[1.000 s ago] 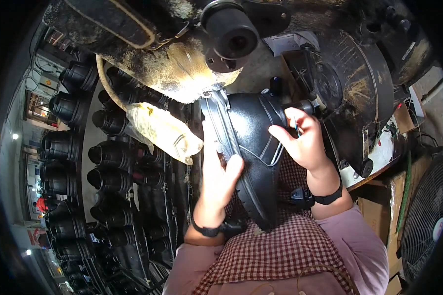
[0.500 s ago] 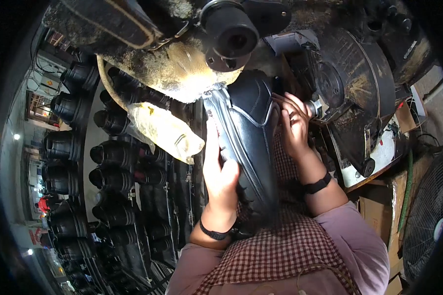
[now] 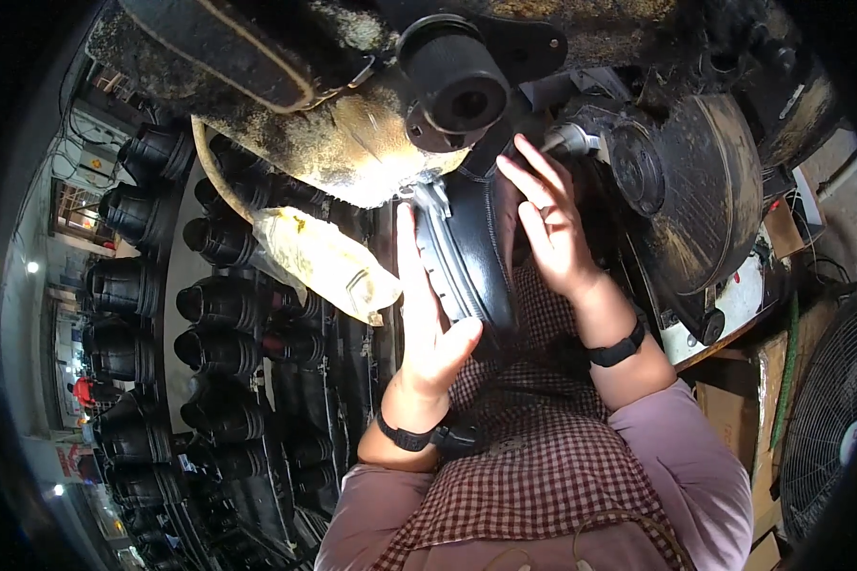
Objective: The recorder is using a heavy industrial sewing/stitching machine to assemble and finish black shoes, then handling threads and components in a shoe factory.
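Note:
A black leather shoe [image 3: 471, 252] is held between my two hands, its ridged sole edge toward the left. Its upper end passes under a worn, dusty machine [image 3: 352, 143], where a small metal part meets the sole edge in bright light. My left hand [image 3: 427, 347] lies along the sole side, fingers straight and thumb toward the shoe. On the opposite side, my right hand [image 3: 554, 228] supports the upper with fingers partly spread. The machine hides the shoe's far end. A black cylindrical knob [image 3: 457, 86] juts out just above the shoe.
A yellowed, plastic-wrapped piece [image 3: 328, 266] hangs on a bent tube left of my left hand. Racks of black shoes [image 3: 219, 300] fill the left side. A large dark wheel [image 3: 700, 200] stands at right, with a fan [image 3: 833, 419] lower right.
The shoe has turned and moved up under the machine, so less of its lower end shows. My right hand has shifted up and left, its fingers more spread. The left hand stays along the sole.

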A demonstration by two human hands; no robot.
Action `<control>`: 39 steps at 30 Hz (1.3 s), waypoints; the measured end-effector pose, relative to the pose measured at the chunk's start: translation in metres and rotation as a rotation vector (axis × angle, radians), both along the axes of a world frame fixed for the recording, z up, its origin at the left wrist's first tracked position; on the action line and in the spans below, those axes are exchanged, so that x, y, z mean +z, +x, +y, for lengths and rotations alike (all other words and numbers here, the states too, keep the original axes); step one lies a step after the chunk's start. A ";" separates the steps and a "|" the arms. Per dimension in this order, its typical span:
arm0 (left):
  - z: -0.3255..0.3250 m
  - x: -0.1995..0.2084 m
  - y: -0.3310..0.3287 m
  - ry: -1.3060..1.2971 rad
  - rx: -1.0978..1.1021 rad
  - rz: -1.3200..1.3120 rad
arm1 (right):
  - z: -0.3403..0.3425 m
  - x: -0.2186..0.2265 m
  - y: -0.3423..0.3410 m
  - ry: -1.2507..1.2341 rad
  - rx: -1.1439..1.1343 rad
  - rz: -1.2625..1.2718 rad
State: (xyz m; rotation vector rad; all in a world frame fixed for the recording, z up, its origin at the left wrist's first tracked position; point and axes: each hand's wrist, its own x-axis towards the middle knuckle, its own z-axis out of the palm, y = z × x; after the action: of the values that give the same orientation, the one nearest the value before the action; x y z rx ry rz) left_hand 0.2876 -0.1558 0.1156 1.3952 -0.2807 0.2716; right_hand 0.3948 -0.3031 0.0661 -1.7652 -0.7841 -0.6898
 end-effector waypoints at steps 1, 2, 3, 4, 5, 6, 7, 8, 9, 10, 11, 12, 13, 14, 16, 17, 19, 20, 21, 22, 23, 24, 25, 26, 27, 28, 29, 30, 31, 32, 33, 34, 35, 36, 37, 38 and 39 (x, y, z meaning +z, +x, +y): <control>-0.001 -0.002 0.002 -0.057 0.002 -0.007 | 0.000 0.000 0.001 -0.034 -0.031 -0.002; -0.002 -0.003 0.004 -0.113 0.005 -0.013 | 0.000 0.000 0.002 -0.067 -0.063 -0.004; -0.002 -0.004 0.006 -0.098 0.045 0.010 | -0.001 0.001 0.004 -0.075 -0.036 0.004; -0.001 -0.003 0.009 -0.098 0.046 0.010 | -0.002 0.000 0.006 -0.074 -0.035 0.004; 0.000 -0.002 0.012 -0.145 0.010 0.055 | -0.002 -0.002 0.009 -0.120 -0.078 -0.013; 0.001 -0.001 0.015 -0.192 -0.027 0.101 | -0.002 -0.003 0.012 -0.165 -0.122 -0.029; -0.001 -0.011 0.021 -0.210 0.036 0.048 | -0.003 -0.003 0.016 -0.193 -0.107 -0.024; 0.004 -0.017 0.025 -0.208 0.035 0.048 | -0.004 -0.005 0.019 -0.192 -0.108 -0.023; 0.010 -0.017 0.027 -0.192 0.014 0.061 | -0.002 -0.007 0.019 -0.187 -0.116 0.002; 0.013 -0.017 0.028 -0.175 -0.008 0.073 | -0.001 -0.008 0.020 -0.182 -0.124 0.028; 0.014 -0.016 0.029 -0.112 -0.010 -0.003 | 0.001 -0.007 0.023 -0.251 -0.192 -0.014; 0.013 -0.016 0.034 -0.111 -0.015 -0.002 | -0.001 -0.008 0.024 -0.250 -0.197 -0.013; 0.013 -0.016 0.039 -0.187 0.005 0.061 | -0.004 -0.008 0.025 -0.252 -0.194 0.027; 0.012 -0.017 0.043 -0.263 0.025 0.125 | -0.005 -0.008 0.025 -0.254 -0.189 0.066; 0.010 -0.017 0.050 -0.336 0.044 0.192 | -0.006 -0.007 0.026 -0.233 -0.216 0.001; 0.008 -0.017 0.054 -0.406 0.065 0.228 | -0.008 -0.007 0.025 -0.281 -0.224 0.035; 0.006 -0.016 0.058 -0.473 0.092 0.260 | -0.009 -0.005 0.021 -0.325 -0.225 0.066; 0.006 -0.015 0.060 -0.488 0.127 0.260 | -0.010 -0.005 0.016 -0.340 -0.222 0.114; 0.005 -0.011 0.062 -0.503 0.159 0.264 | -0.011 -0.005 0.011 -0.355 -0.223 0.165; 0.003 -0.006 0.063 -0.519 0.190 0.268 | -0.014 -0.005 0.004 -0.378 -0.234 0.151; -0.001 0.000 0.064 -0.476 0.301 0.380 | -0.018 -0.003 -0.003 -0.387 -0.247 0.186; -0.006 0.010 0.064 -0.477 0.295 0.382 | -0.023 0.000 -0.011 -0.398 -0.263 0.221; -0.006 0.016 0.063 -0.457 0.333 0.420 | -0.023 0.001 -0.017 -0.389 -0.259 0.250; -0.004 0.019 0.061 -0.438 0.370 0.459 | -0.024 0.005 -0.027 -0.404 -0.249 0.313; 0.001 0.016 0.060 -0.442 0.371 0.454 | -0.025 0.012 -0.039 -0.428 -0.268 0.324; 0.010 0.005 0.060 -0.142 0.405 0.188 | -0.024 0.018 -0.048 -0.450 -0.281 0.336; 0.022 -0.006 0.059 0.160 0.431 -0.077 | -0.024 0.022 -0.058 -0.467 -0.311 0.282; 0.030 -0.008 0.056 0.458 0.440 -0.345 | -0.028 0.028 -0.066 -0.520 -0.301 0.273; 0.041 0.001 0.049 0.970 0.493 -0.400 | -0.031 0.034 -0.072 -0.538 -0.286 0.281; 0.039 0.007 0.046 0.969 0.497 -0.402 | -0.033 0.040 -0.076 -0.554 -0.269 0.289; 0.031 0.024 0.040 1.108 0.555 -0.319 | -0.033 0.046 -0.079 -0.556 -0.267 0.282; 0.026 0.035 0.035 1.247 0.611 -0.229 | -0.033 0.050 -0.080 -0.526 -0.244 0.297; 0.027 0.039 0.026 1.274 0.547 -0.193 | -0.031 0.051 -0.081 -0.497 -0.218 0.311; 0.027 0.038 0.025 1.271 0.548 -0.196 | -0.032 0.051 -0.080 -0.497 -0.221 0.307; 0.029 0.034 0.024 1.253 0.552 -0.251 | -0.033 0.049 -0.077 -0.471 -0.183 0.305; 0.030 0.028 0.024 1.235 0.555 -0.305 | -0.033 0.047 -0.074 -0.445 -0.144 0.303; 0.024 0.019 0.029 0.351 0.372 -0.250 | -0.034 0.046 -0.071 -0.445 -0.149 0.302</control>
State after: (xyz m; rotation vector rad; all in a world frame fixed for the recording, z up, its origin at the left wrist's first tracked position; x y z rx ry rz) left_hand 0.3163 -0.1320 0.1349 1.7620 -0.2820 0.7352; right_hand 0.3234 -0.3371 0.1120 -2.2849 -0.6332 -0.3426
